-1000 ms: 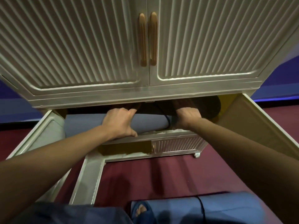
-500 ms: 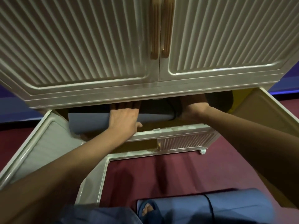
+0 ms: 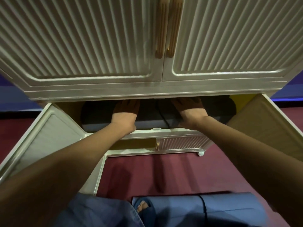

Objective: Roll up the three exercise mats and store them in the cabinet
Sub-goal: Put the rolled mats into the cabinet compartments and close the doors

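head view shows both sets of fingers laid flat and fairly straight on top of a rolled mat (image 3: 105, 112), pressing rather than gripping: the left hand (image 3: 125, 113) sits left of centre in the frame, the right hand (image 3: 190, 110) right of centre, and the fingertips of both run into the shadow under the upper doors, so whether they curl over the far side of the roll i cannot tell. the roll lies directly under the palms and beyond them, its long axis running left to right across the frame, square to the forearms, inside the open middle compartment of the cabinet (image 3: 98, 92). a dark strap (image 3: 161, 116) crosses the roll between the two hands. the hands are about equally far in and roughly evenly spaced either side of the strap, so neither is clearly nearer; a push away from the body would likely drive the roll straight back rather than skew it. the near edge of the roll looks just inside the compartment's front lip (image 3: 164, 131). outward, the two lower doors swing open at middle left and middle right. on the maroon floor (image 3: 147, 171) at the bottom of the frame, a second rolled mat (image 3: 229, 208) lies beside a slippered foot (image 3: 144, 208), not yet stored. a third mat is not in sight.
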### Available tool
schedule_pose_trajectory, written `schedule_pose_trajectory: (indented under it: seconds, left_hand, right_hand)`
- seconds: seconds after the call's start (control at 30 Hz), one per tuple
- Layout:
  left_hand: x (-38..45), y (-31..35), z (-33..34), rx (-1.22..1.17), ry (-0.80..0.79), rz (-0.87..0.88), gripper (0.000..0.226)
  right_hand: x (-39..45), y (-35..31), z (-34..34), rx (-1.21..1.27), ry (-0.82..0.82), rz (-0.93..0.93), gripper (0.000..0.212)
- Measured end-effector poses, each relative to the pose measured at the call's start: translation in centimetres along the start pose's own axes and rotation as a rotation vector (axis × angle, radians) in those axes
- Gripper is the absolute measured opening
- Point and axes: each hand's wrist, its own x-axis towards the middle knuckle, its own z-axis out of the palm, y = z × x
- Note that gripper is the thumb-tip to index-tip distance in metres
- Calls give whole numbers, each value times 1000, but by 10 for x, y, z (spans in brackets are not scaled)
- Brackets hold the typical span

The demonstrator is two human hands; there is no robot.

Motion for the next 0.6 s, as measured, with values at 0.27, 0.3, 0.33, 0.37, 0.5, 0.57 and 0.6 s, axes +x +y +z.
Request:
schedule_pose_trajectory:
  seconds: [0.27,0.3,0.33,0.37,0.5,0.57,0.6]
  left_hand:
    - [1,13,-36,-137,-371,-170,63]
    - [-4,13,-41,-110,-342,-137,64]
    - [-10,12,-45,-80,-293,-105,64]
    - [-17,12,-47,-42,-236,-74,63]
    - [-48,6,-42,18,-124,4,66]
    - [-61,5,-44,-12,-71,3,74]
    - [-69,7,-49,-45,-48,-2,77]
  right_hand:
    - [0,-23,3,-20,-80,145,104]
    - [-3,-28,0,-29,-94,165,104]
    - [-7,-33,-5,-44,-133,181,99]
    - [-13,-37,-12,-54,-196,193,87]
    - [-34,-48,-43,-3,-208,193,38]
    - [-45,-59,-63,79,-135,187,46]
    - [-51,-66,-72,98,-116,157,53]
